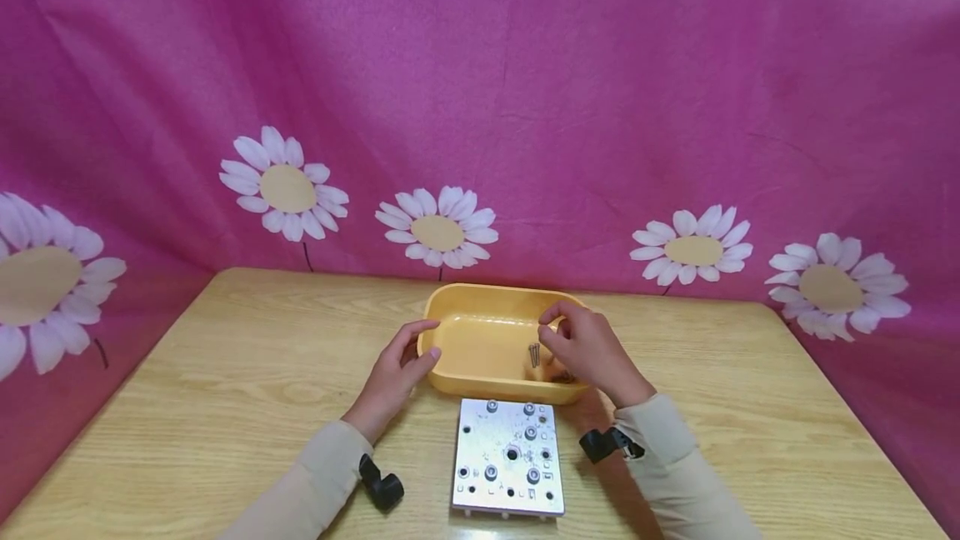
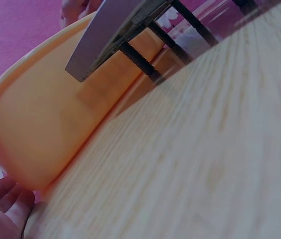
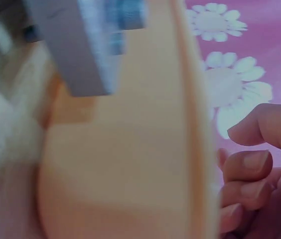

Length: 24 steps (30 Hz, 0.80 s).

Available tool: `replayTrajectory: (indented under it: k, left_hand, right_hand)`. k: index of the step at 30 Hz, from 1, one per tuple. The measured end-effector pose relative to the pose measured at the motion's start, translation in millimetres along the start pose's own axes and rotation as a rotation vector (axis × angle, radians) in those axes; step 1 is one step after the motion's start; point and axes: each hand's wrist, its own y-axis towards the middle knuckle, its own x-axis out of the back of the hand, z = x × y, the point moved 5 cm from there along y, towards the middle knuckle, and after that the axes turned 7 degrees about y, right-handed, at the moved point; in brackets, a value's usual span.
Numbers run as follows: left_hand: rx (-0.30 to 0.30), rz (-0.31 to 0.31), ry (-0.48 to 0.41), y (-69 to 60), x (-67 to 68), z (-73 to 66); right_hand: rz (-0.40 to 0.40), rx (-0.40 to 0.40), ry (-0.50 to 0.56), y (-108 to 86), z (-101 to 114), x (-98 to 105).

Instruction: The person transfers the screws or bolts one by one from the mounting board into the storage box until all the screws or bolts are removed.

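Note:
A yellow plastic tray (image 1: 480,390) stands on the table, and my left hand (image 1: 397,373) grips its left end, thumb and index finger at the rim. In the left wrist view, fingertips (image 2: 11,196) touch the tray's outer wall near its base. Over the tray's right end hovers my right hand (image 1: 592,348). Its fingers are loosely bent, with a gap between thumb and fingers in the right wrist view and nothing seen between them. Two small screws (image 1: 534,355) show below it inside the tray; more small pieces there are partly hidden by the hand.
In front of the tray sits a square metal plate (image 1: 495,444) with holes and several socket-head bolts. Threaded ends (image 2: 138,59) under it hold it above the wooden table (image 1: 315,340). A pink flowered cloth (image 1: 525,107) hangs behind.

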Motion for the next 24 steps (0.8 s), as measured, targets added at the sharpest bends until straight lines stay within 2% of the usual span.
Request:
replayTrajectory:
  k: [8,13,18,21,24]
  left_hand:
    - [-0.024,0.002,-0.041,2.0,-0.7,2.4]
    - [-0.046,-0.002,-0.082,5.3,-1.4,1.6]
    - [-0.045,-0.017,-0.088,6.6,-0.3,1.7]
    - [-0.043,-0.031,-0.086,6.1,3.9,0.6]
    - [-0.057,-0.047,-0.047,5.0,13.0,-5.4]
  right_hand:
    - [-0.042,0.047,-0.022,-5.5,14.0,19.3]
    - [-0.085,0.071,-0.036,-8.7,18.0,34.1]
    - [-0.127,0.082,-0.051,-14.1,19.5,46.0]
    - [-0.121,0.084,-0.061,-17.2,19.2,48.2]
    - [-0.116,0.096,-0.089,-21.2,18.5,48.5]
